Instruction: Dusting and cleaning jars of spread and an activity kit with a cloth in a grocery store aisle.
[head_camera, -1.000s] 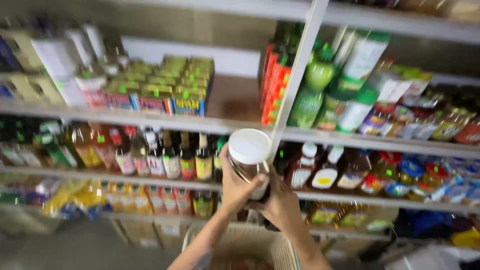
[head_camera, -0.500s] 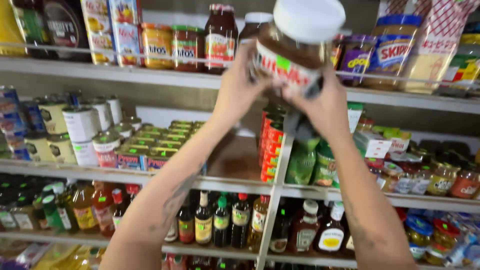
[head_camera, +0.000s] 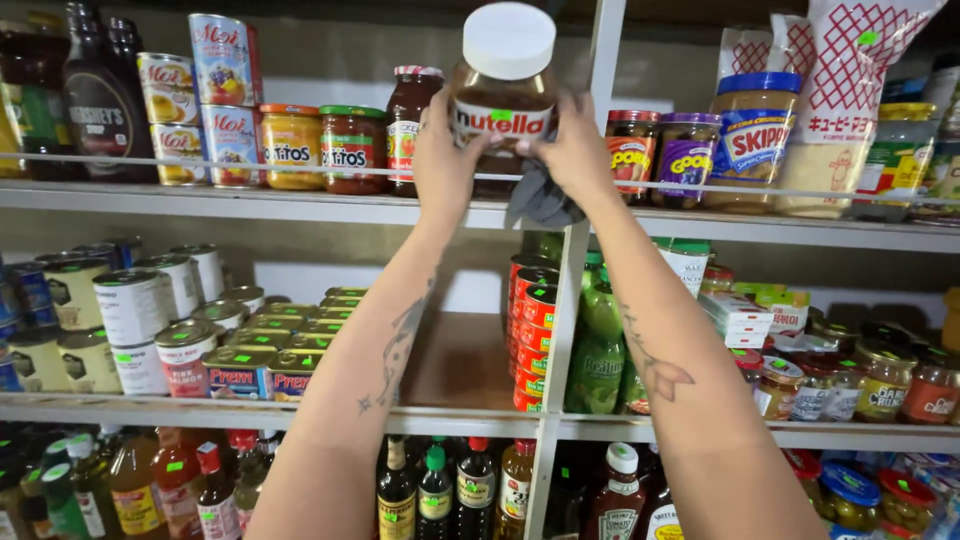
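Jar: a large brown spread jar with a white lid (head_camera: 503, 90), upright, long axis vertical, raised to the level of the top shelf (head_camera: 300, 205).
Left hand: the left hand (head_camera: 447, 165) is wrapped on the jar's left side, fingers curled round the glass.
Right hand: the right hand (head_camera: 575, 155) presses the jar's right side — a grey cloth (head_camera: 540, 200) is bunched under its palm.
Which hand is nearer: neither; the jar sits squarely between them, both arms stretched up alike.
Direction: the jar lies above and ahead of the person, at or just over the shelf's front rail (head_camera: 250, 165) — whether its base rests on the board cannot be told.
Neighbours: a dark red jam jar (head_camera: 408, 125) just to the left, a white upright post (head_camera: 600, 70) and small lidded jars (head_camera: 655, 150) just to the right.
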